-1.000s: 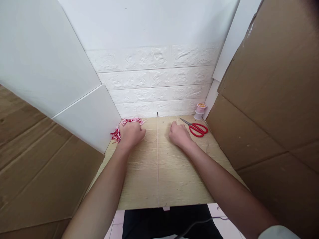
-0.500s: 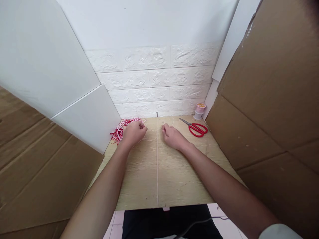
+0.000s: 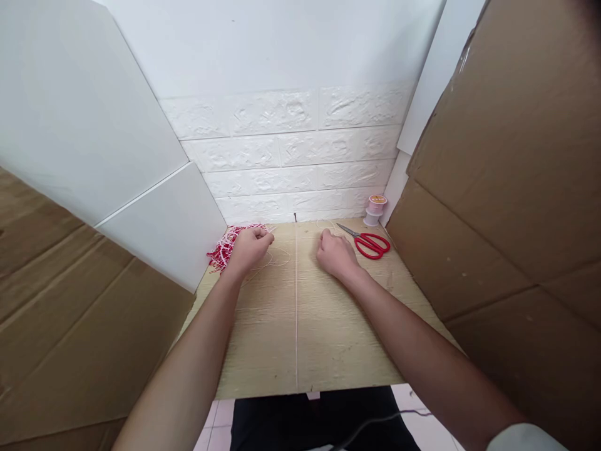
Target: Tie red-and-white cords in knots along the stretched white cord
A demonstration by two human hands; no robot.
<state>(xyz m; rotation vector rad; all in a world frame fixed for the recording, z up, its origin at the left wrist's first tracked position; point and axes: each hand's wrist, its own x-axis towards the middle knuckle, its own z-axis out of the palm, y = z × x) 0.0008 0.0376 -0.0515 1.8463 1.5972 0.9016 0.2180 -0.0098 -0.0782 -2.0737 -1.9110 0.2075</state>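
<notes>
1. Wooden tabletop [image 3: 300,326] boxed in: white brick-pattern wall [image 3: 291,156] at the back, cardboard panels [image 3: 507,188] on both sides, white board [image 3: 117,156] leaning on the left.
2. Left hand [image 3: 248,247]: fingers curled into a loose fist, tips pinched together at the far end. Thin white thread [image 3: 277,258] loops out from under it onto the table. Whether the pinch actually has the thread, can't tell, too fine.
3. Left hand sits just beside, partly over, a tangled red-and-white thread pile [image 3: 224,247] at the back left of the table.
4. Right hand [image 3: 334,252]: knuckles up, fingers curled down onto the table, mostly closed. What it grips, if anything, is hidden under the hand.
5. Hands apart, one each side of a straight white strand [image 3: 296,313] running down the table's middle from a small dark nail [image 3: 295,217] at the back edge.
6. Red-handled scissors [image 3: 369,241] lying flat just right of the right hand, not touching, blades pointing back-left.
7. Pink spool [image 3: 376,208] upright in the back right corner, near the scissor tips.
8. Near edge: dark clothing [image 3: 319,419] and a grey cable [image 3: 375,421] below the table.
</notes>
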